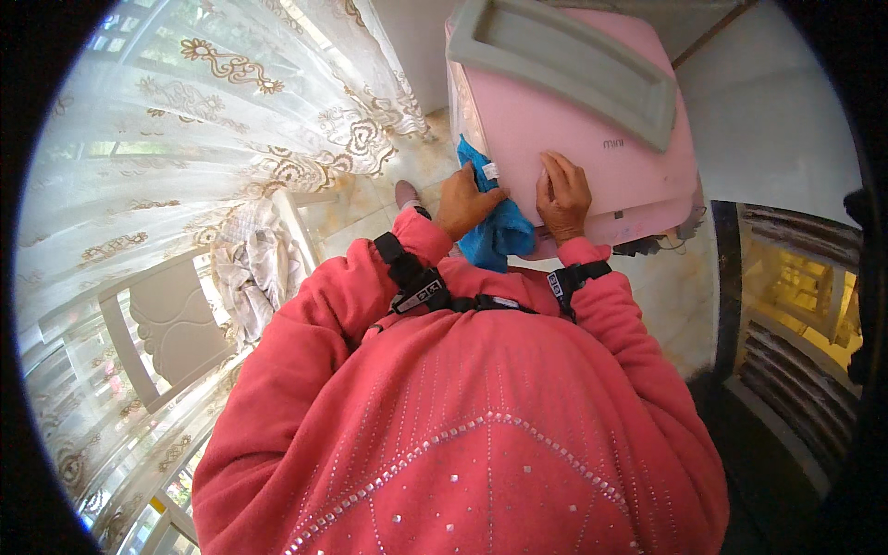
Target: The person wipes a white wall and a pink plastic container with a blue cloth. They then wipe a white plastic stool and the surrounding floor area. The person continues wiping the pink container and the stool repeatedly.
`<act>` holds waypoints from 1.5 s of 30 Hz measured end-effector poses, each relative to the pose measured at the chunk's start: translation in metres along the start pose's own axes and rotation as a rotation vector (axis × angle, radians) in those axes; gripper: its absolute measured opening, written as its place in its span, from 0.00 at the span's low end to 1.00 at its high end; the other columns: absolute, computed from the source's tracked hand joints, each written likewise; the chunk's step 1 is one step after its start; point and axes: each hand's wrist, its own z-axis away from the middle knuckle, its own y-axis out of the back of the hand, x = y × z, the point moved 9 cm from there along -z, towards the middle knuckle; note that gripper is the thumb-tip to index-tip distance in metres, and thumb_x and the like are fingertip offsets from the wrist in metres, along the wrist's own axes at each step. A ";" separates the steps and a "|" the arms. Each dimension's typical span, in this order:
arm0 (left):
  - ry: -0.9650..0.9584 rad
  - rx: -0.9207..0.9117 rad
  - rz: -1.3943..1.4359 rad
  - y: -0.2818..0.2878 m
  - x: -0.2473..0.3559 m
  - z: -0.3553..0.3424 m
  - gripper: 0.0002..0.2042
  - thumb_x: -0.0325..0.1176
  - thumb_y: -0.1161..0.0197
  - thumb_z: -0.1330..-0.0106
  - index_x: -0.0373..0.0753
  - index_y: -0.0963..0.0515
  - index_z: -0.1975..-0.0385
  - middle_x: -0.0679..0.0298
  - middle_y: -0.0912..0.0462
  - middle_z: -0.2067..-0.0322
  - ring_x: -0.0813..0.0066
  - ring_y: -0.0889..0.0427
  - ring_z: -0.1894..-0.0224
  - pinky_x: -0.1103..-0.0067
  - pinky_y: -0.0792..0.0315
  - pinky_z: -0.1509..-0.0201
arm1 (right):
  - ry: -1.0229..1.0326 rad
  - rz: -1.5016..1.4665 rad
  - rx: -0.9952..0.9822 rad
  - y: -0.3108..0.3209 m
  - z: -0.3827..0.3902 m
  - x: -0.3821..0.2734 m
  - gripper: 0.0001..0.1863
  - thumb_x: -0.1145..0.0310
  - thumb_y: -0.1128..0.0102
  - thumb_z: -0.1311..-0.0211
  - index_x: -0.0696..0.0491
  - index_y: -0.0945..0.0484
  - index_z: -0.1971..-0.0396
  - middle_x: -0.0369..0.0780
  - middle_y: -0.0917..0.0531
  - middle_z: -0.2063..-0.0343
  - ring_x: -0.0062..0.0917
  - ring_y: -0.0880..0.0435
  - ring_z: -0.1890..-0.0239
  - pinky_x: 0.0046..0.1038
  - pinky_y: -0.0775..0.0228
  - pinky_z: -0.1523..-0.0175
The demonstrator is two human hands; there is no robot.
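My left hand (465, 203) pinches a bright blue cloth (499, 237) with a small white tag, its thumb pressed over the fabric. The cloth hangs over the near left edge of a pink box-like unit (578, 120) with rounded corners. My right hand (563, 197) lies on the unit's pink top beside the cloth, fingers stretched forward and holding nothing. On the far part of that top lies a long grey tray-like piece (564, 60) with a raised rim, set at a slant. Black straps circle both wrists.
Sheer patterned curtains (231, 120) hang on the left. A pale chair (171, 324) with draped light fabric (254, 264) stands by them. To the right are a whitish panel (777, 120) and a dark-framed glass surface (786, 305). A shoe (407, 194) shows on the tiled floor (356, 217).
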 end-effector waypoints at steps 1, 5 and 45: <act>0.045 -0.007 0.003 -0.001 -0.005 -0.003 0.25 0.46 0.30 0.49 0.29 0.22 0.61 0.47 0.16 0.66 0.56 0.16 0.63 0.67 0.25 0.58 | -0.002 -0.006 0.002 0.000 0.000 0.000 0.17 0.80 0.41 0.48 0.54 0.20 0.56 0.41 0.19 0.57 0.36 0.20 0.61 0.33 0.26 0.55; 0.039 0.148 0.136 0.024 0.003 -0.028 0.22 0.44 0.32 0.51 0.28 0.25 0.69 0.41 0.20 0.71 0.43 0.19 0.65 0.60 0.27 0.61 | -0.014 -0.005 -0.002 0.000 0.001 0.002 0.17 0.80 0.41 0.48 0.54 0.20 0.56 0.41 0.19 0.58 0.36 0.20 0.61 0.32 0.26 0.56; -0.790 -0.226 -0.311 -0.024 0.076 0.041 0.18 0.45 0.46 0.33 0.37 0.19 0.56 0.46 0.40 0.35 0.46 0.48 0.30 0.45 0.54 0.34 | -0.038 -0.132 -0.005 0.008 0.004 0.008 0.20 0.69 0.37 0.52 0.54 0.21 0.55 0.42 0.19 0.56 0.38 0.20 0.58 0.35 0.27 0.53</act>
